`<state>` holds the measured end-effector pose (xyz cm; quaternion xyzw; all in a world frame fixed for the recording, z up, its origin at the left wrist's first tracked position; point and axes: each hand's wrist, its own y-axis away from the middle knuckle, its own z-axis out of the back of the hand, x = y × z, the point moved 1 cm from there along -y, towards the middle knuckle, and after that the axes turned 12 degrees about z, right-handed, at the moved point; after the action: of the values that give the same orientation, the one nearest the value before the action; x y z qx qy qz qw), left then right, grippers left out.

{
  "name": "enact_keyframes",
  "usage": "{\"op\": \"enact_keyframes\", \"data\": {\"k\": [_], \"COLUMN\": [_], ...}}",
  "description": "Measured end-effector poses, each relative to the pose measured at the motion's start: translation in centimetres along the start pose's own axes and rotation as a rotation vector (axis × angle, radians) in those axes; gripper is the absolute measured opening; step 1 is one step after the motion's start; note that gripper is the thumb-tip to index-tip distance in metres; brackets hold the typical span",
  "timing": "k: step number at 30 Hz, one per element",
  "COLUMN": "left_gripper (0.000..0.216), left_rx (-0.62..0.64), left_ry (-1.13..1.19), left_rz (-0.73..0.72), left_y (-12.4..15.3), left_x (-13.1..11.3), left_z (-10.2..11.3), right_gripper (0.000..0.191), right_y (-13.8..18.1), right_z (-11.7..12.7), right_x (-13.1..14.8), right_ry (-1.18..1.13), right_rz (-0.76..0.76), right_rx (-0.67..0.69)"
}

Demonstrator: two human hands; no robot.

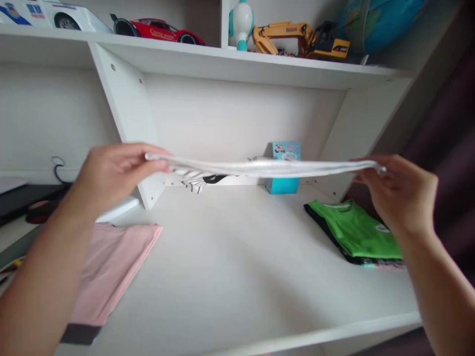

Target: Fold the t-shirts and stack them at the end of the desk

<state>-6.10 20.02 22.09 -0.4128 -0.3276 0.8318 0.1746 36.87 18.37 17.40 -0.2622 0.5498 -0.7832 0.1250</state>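
Observation:
A white garment with dark stripes point(260, 168) is stretched level in the air above the desk, seen almost edge-on. My left hand point(120, 170) pinches its left end between thumb and fingers. At the right end, my right hand point(403, 190) grips the other corner. Part of the striped cloth and a black patch hang below the edge near my left hand; the kind of garment cannot be made out. Below my left forearm lies a folded pink garment with a dark band point(115, 267). A folded green T-shirt point(352, 227) tops a small stack beside my right wrist.
The white desk point(237, 267) runs back to a shelf unit. A blue box point(284, 185) stands at its rear. Overhead, the shelf point(208, 52) carries a red toy car point(158, 30), a yellow toy excavator point(297, 37) and a globe point(382, 22). A dark curtain point(445, 148) hangs right.

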Motion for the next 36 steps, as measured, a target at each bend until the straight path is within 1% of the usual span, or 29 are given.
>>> {"op": "enact_keyframes", "data": {"k": [1,3,5,6,7,8,9,10,11,13,15,17,19,21,23,24,26,28,30,33,34,36], "left_gripper": [0.013,0.013,0.017,0.019,0.023,0.028,0.031,0.033,0.034,0.038,0.046,0.054,0.063,0.07,0.075,0.077,0.08,0.081,0.081,0.079,0.078,0.076], "left_rx": [0.152,0.533,0.899,1.054,1.179,1.257,1.289,1.288,1.258,1.138,1.0,0.869,0.805,0.794,0.806,0.815,0.835,0.857,0.883,0.947,0.969,0.977], "left_ry": [-0.093,-0.228,-0.284,-0.3,-0.31,-0.31,-0.298,-0.279,-0.26,-0.242,-0.276,-0.338,-0.436,-0.527,-0.587,-0.603,-0.614,-0.604,-0.589,-0.559,-0.549,-0.54], "left_rz": [0.03,0.092,0.175,0.232,0.283,0.32,0.34,0.339,0.318,0.247,0.203,0.226,0.29,0.339,0.354,0.353,0.333,0.301,0.273,0.257,0.262,0.29], "left_y": [1.6,4.9,7.7,8.9,9.7,10.3,10.5,10.3,10.0,8.9,7.8,7.3,7.4,7.7,8.0,8.2,8.4,8.6,8.8,8.8,8.6,7.7], "left_x": [0.5,1.7,2.7,3.0,3.2,3.4,3.7,4.0,4.6,6.2,8.4,10.7,12.4,13.4,13.9,14.0,14.1,14.0,13.9,13.6,13.5,13.6], "left_z": [0.0,-0.7,-1.6,-2.1,-2.6,-3.1,-3.7,-4.4,-5.3,-7.8,-11.2,-14.7,-17.8,-19.7,-20.6,-20.7,-20.5,-20.1,-19.7,-19.3,-19.3,-19.5], "right_gripper": [0.026,0.027,0.026,0.026,0.026,0.027,0.029,0.032,0.035,0.041,0.044,0.046,0.049,0.056,0.062,0.063,0.062,0.061,0.062,0.068,0.07,0.073], "right_y": [2.2,6.9,11.4,13.3,14.8,15.9,16.5,16.5,16.2,14.7,13.1,12.4,12.9,14.4,16.3,17.1,18.4,19.0,18.8,17.6,16.9,15.4], "right_z": [0.6,1.5,2.3,2.6,2.8,3.1,3.2,3.2,3.0,1.6,-0.8,-4.0,-7.3,-9.9,-11.5,-11.9,-11.9,-11.0,-9.7,-8.0,-7.8,-8.3], "right_x": [-0.5,-2.1,-4.1,-5.1,-6.0,-6.7,-7.1,-7.2,-7.1,-6.1,-4.7,-3.6,-2.9,-2.5,-2.2,-2.0,-1.5,-0.8,-0.4,-0.3,-0.5,-1.2], "right_ry": [-0.005,-0.046,-0.094,-0.115,-0.13,-0.138,-0.14,-0.135,-0.129,-0.139,-0.171,-0.182,-0.129,-0.049,0.024,0.058,0.134,0.208,0.224,0.092,0.039,0.0], "right_rz": [-0.057,-0.133,-0.204,-0.254,-0.306,-0.351,-0.379,-0.387,-0.381,-0.336,-0.259,-0.158,-0.064,-0.004,0.009,0.004,-0.015,-0.028,-0.047,-0.131,-0.158,-0.167], "right_rx": [0.105,0.327,0.598,0.748,0.885,0.996,1.07,1.105,1.113,1.107,1.116,1.116,1.097,1.111,1.172,1.204,1.252,1.272,1.298,1.405,1.429,1.418]}}
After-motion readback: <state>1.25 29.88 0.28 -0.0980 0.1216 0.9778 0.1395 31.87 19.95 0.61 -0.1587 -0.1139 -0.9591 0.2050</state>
